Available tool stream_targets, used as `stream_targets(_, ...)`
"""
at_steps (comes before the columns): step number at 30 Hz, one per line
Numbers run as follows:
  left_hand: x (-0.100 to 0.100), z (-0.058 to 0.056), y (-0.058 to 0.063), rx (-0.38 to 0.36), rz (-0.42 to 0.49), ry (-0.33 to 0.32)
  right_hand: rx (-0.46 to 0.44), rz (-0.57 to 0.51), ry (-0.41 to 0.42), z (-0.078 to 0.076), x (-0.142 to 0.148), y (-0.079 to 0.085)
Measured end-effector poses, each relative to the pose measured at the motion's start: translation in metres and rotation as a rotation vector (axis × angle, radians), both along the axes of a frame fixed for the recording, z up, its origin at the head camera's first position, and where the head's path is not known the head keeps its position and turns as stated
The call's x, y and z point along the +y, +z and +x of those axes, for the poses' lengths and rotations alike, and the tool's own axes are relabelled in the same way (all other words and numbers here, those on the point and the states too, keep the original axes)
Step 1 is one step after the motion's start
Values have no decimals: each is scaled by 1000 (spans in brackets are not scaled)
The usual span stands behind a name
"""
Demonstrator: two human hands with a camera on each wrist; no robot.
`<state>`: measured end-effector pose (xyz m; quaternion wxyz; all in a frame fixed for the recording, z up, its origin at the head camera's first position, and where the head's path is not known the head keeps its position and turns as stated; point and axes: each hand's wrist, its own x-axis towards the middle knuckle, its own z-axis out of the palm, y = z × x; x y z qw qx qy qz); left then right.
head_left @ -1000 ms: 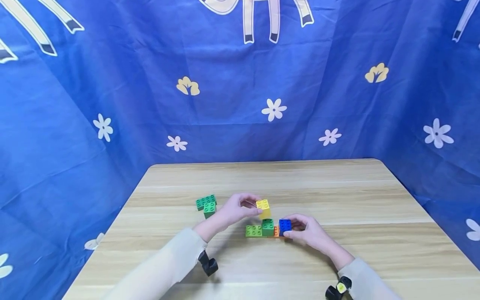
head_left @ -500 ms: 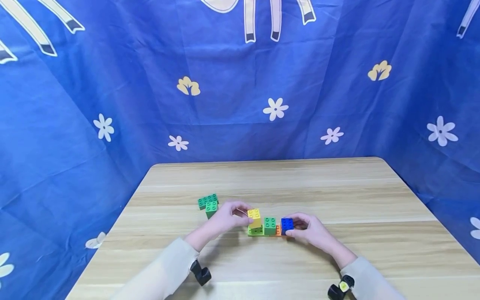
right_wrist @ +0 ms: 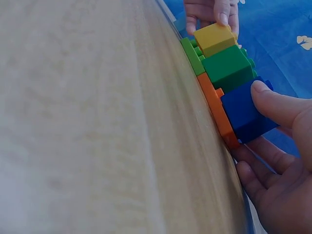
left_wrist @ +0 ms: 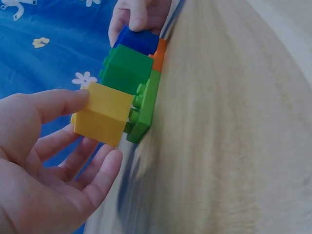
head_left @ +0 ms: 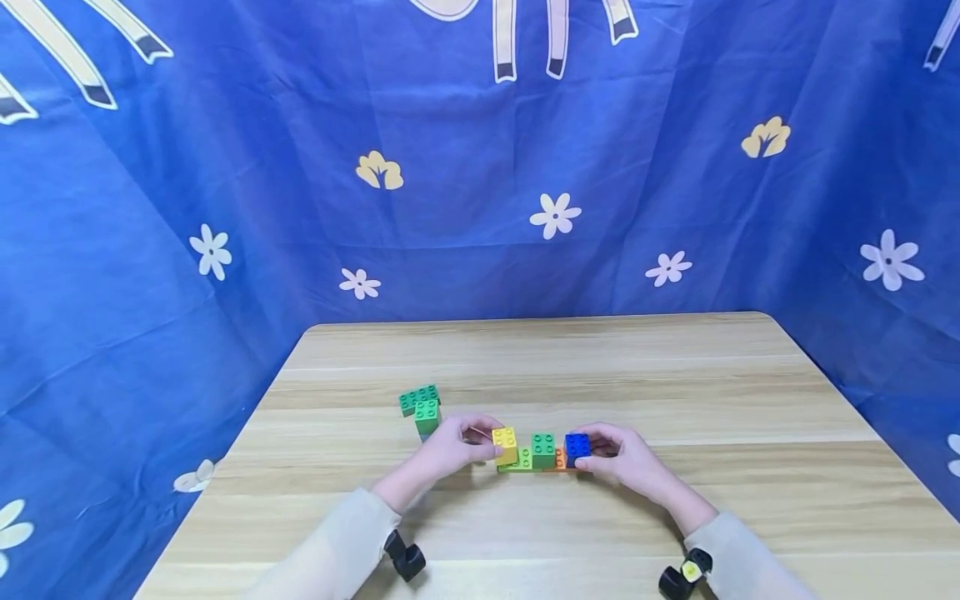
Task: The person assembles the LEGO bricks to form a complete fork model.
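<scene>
My left hand point(head_left: 448, 451) pinches a yellow building brick point(head_left: 505, 447) between thumb and fingers at the left end of a flat lime-green brick point(left_wrist: 144, 114). In the left wrist view, studs show beside the yellow brick's underside; whether it is pressed fully down I cannot tell. A green brick point(head_left: 543, 451) sits in the middle, across the lime-green brick and a flat orange brick point(right_wrist: 217, 111). On the orange one's right end stands a blue brick point(right_wrist: 246, 109), gripped by my right hand point(head_left: 628, 463) with the thumb on its near side.
To the left, behind my left hand, a green brick point(head_left: 427, 414) stands near a darker green brick point(head_left: 417, 398) on the wooden table point(head_left: 600, 367). A blue patterned cloth point(head_left: 465, 250) hangs behind the table and at its sides.
My left hand has carried the yellow brick left and down, from above the green brick to the lime-green brick's left end. The right hand keeps its hold on the blue brick.
</scene>
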<state>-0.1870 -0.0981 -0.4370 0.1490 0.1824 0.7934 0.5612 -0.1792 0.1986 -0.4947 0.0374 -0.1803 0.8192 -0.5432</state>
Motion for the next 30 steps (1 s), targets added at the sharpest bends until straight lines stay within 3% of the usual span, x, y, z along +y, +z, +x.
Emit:
stream_targets(8,-2,-11,-29,14,-6,3,0,-12,21,1,2,0)
stream_targets(14,2,-14,-28,21,-45,-4,8,-55,42,0,4,1)
stream_targets(22,9,-9,-27,-35,51,-33,-2,-34,37,1,4,1)
stream_targets(30,7,-6,-32,-30,55,-15,-8,-39,48,2,2,2)
